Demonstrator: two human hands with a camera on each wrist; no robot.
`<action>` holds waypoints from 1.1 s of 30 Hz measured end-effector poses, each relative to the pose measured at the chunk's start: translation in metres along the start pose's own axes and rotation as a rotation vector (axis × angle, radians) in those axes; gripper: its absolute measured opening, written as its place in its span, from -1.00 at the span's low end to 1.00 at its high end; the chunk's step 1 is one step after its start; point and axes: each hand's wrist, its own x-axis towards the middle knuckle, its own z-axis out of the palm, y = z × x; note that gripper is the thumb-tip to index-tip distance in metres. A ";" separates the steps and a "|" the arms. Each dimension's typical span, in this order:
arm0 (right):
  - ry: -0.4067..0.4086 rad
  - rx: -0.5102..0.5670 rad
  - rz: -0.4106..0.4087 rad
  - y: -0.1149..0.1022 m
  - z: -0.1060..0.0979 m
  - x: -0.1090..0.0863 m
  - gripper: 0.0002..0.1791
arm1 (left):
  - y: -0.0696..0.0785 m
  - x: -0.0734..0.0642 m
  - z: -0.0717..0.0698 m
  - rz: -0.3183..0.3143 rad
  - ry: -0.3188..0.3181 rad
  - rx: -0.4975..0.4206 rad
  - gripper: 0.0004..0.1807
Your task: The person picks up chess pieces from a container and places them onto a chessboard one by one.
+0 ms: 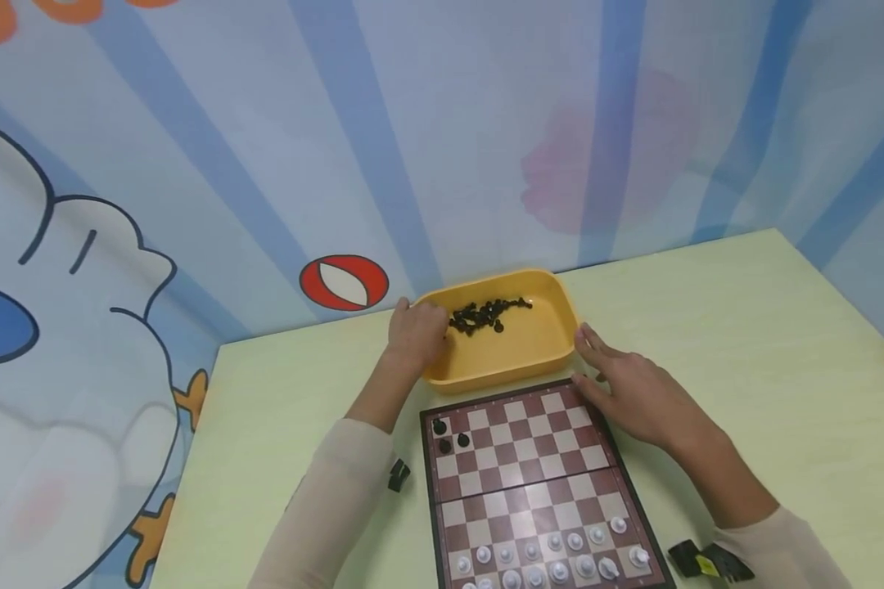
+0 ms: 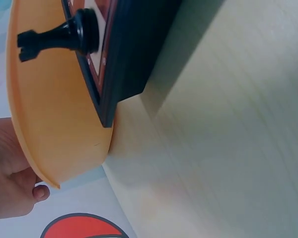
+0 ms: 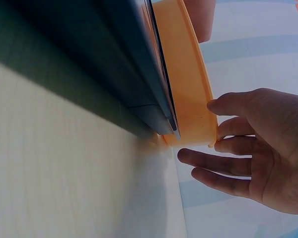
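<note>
My left hand (image 1: 420, 331) grips the left end of a yellow tray (image 1: 501, 372), its fingers curled over the rim and partly hidden. Small black chess pieces (image 1: 479, 315) lie heaped inside the tray. At its right end, my right hand (image 1: 637, 393) touches the rim with loosely spread fingertips (image 3: 218, 105), beside the far right corner of a chessboard (image 1: 516, 466). Three black pieces stand at the board's far left corner, among them a rook (image 2: 59, 39). White pieces (image 1: 557, 571) are set in rows along the near side.
A light wooden table (image 1: 744, 352) carries the board and tray. Behind the tray rises a wall covering with blue stripes and cartoon figures (image 1: 457, 147). Black straps are on both wrists, the right one (image 1: 707, 563) beside the board's near right corner.
</note>
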 end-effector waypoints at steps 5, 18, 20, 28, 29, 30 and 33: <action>0.006 -0.004 0.000 -0.002 0.000 0.000 -0.25 | 0.000 -0.002 -0.001 0.011 0.002 0.019 -0.82; 0.008 -0.009 0.007 -0.003 0.001 0.000 -0.25 | 0.002 -0.009 -0.005 0.054 0.017 0.037 -0.77; 0.007 -0.012 0.006 -0.003 0.001 0.000 -0.25 | 0.002 -0.010 -0.006 0.061 0.016 0.034 -0.77; 0.007 -0.016 -0.003 -0.001 0.000 -0.001 -0.24 | 0.005 -0.019 -0.010 0.098 0.050 -0.019 -0.81; 0.006 -0.016 -0.004 -0.001 0.000 -0.001 -0.24 | 0.005 -0.020 -0.011 0.098 0.064 -0.034 -0.81; 0.006 -0.015 -0.005 -0.001 0.000 -0.001 -0.24 | 0.005 -0.022 -0.011 0.095 0.080 -0.057 -0.81; 0.004 -0.016 -0.007 -0.001 0.000 -0.001 -0.24 | 0.004 -0.028 -0.010 0.091 0.130 -0.145 -0.79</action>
